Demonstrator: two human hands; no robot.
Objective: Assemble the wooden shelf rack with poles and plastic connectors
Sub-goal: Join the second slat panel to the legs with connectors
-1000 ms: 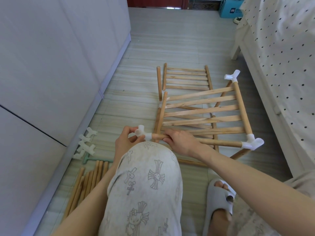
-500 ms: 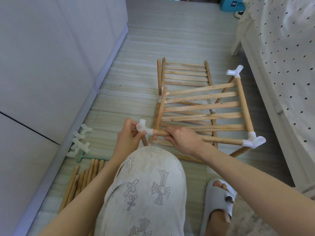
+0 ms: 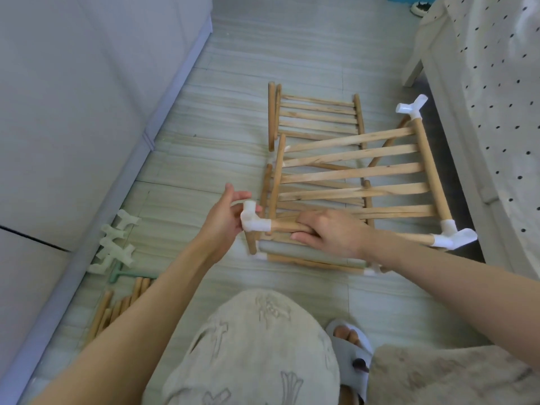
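A slatted wooden shelf panel (image 3: 350, 171) is held up off the floor, tilted. My right hand (image 3: 327, 232) grips its near rail pole (image 3: 285, 226). A white plastic connector (image 3: 253, 221) sits on the pole's left end, and my left hand (image 3: 226, 220) holds it with thumb and fingers. Two more white connectors sit on the right corners, one near (image 3: 454, 236) and one far (image 3: 411, 106). Beneath lies a lower frame (image 3: 315, 260) with short upright poles. A second slatted panel (image 3: 317, 115) lies flat on the floor behind.
Spare white connectors (image 3: 115, 244) and a bundle of loose poles (image 3: 122, 305) lie on the floor by the left cabinet (image 3: 73, 97). A bed with a dotted sheet (image 3: 491, 83) runs along the right. My knee (image 3: 257, 346) and slippered foot (image 3: 350, 352) are in front.
The view has pulled back from my knee. The held panel has lifted a little. My left hand has loosened on the corner connector, its fingers now more spread.
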